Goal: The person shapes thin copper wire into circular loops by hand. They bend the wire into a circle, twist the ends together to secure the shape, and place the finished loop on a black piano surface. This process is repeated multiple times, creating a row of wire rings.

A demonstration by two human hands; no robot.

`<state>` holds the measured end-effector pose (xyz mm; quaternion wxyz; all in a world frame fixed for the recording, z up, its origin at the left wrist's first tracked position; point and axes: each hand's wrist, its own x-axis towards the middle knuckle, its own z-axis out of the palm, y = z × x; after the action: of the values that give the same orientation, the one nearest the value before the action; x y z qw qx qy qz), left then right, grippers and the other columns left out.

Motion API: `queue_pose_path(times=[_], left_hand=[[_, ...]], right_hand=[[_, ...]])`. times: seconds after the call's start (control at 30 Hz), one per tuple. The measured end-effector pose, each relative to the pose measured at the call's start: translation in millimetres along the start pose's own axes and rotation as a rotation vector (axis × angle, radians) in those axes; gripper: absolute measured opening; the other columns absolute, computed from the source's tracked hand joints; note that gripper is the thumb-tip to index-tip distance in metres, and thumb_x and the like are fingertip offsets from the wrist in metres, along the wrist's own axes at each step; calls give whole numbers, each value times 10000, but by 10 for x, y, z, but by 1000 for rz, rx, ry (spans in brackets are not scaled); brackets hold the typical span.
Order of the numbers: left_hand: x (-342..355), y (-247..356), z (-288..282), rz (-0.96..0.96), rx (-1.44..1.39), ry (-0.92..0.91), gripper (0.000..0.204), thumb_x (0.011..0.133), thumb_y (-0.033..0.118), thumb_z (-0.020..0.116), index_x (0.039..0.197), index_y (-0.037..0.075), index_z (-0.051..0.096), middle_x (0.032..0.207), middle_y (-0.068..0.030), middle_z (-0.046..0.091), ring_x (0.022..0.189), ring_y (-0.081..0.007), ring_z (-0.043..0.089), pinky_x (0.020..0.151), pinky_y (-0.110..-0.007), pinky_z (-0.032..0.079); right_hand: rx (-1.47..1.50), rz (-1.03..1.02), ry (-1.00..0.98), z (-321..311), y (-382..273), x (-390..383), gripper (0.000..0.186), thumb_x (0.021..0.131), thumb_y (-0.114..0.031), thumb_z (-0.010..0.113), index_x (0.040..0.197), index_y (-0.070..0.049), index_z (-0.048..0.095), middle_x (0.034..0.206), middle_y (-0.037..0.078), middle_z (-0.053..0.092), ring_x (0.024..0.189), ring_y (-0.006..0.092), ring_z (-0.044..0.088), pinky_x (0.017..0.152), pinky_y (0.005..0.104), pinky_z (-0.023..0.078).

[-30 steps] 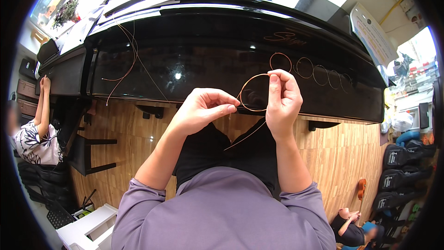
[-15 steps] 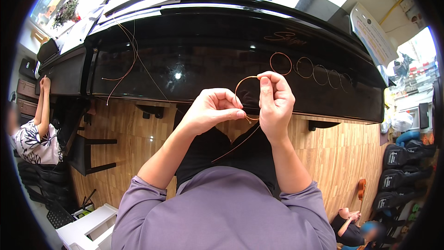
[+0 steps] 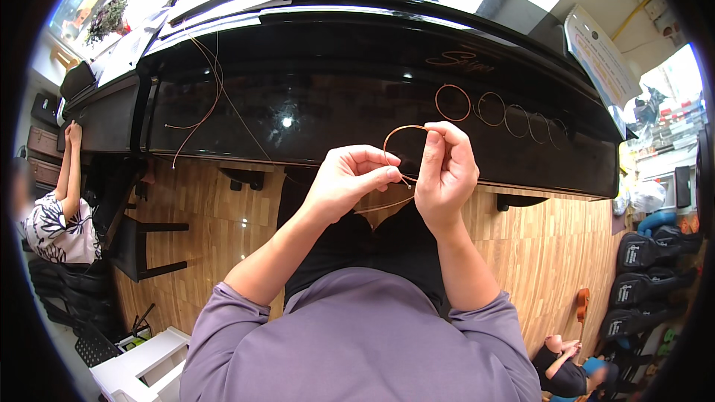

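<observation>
A thin copper-coloured wire [image 3: 400, 131] curls into a small loop between my two hands, over the front edge of a glossy black piano [image 3: 350, 97]. My left hand [image 3: 348, 182] pinches the wire's loose end between thumb and forefinger. My right hand [image 3: 445, 167] holds the top of the loop with its fingers upright. A tail of the wire hangs below my hands. Several finished wire coils [image 3: 453, 103] lie in a row on the piano lid to the right.
Loose long wires [image 3: 216, 97] trail over the piano's left part. A white card [image 3: 599, 59] leans at the piano's right end. Another person [image 3: 56, 208] sits at far left. Black cases [image 3: 644, 283] stand at right on the wooden floor; a white box [image 3: 141, 365] sits lower left.
My hands have come closer together and the wire loop between them has shrunk and tightened. The hanging tail has shortened.
</observation>
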<state>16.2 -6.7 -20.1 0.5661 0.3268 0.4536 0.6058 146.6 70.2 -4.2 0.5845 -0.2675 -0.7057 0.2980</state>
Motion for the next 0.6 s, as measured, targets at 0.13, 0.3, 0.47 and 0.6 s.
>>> queue_pose_path(times=[0.13,0.3,0.47,0.6], left_hand=[[-27,-33,-22,80,370,62,122,823,97,730,834,-9,670,779,-51,687,663,-33,583,598,-189,477],[-33,56,-37,178,685,84,182,808,105,743,733,4,611,756,-43,677,653,-47,595,597,-200,477],[11,-63,-58,265,484,47,165,855,90,691,776,23,563,773,-55,655,718,-83,626,661,-225,507],[33,-188,-71,191,25,-95,120,891,78,644,850,24,544,800,-68,639,769,-110,638,732,-252,531]], right_hand=[[151,216,-58,9,-36,-6,70,939,-47,552,963,-7,605,676,-42,509,532,-1,386,462,176,301],[370,579,-135,-22,-41,67,123,960,-116,545,937,-12,606,698,-74,501,565,-18,353,487,168,266],[416,663,-193,-6,20,80,139,962,-124,546,938,-3,609,724,-63,530,608,-16,395,527,164,309],[418,686,-193,11,53,55,140,962,-123,545,942,0,609,734,-57,542,625,-15,409,545,163,322]])
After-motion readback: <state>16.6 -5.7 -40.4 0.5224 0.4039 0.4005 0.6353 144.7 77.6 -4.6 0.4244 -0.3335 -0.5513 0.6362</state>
